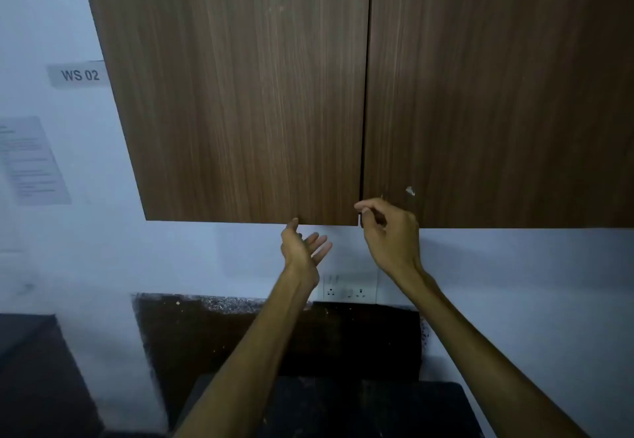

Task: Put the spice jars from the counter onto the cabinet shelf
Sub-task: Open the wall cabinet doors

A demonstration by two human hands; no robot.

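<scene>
From the head view, both cabinet doors [247, 94] are found closed and no spice jars are seen, so shelving is judged not yet begun, while the left hand [303, 247] is raised with fingers spread, empty, and the right hand [387, 231] is curled at the door's bottom corner.

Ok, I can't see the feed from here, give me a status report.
Left hand open under left cabinet door. Right hand curled at right cabinet door bottom corner. Both doors shut. No spice jars in view.
</scene>
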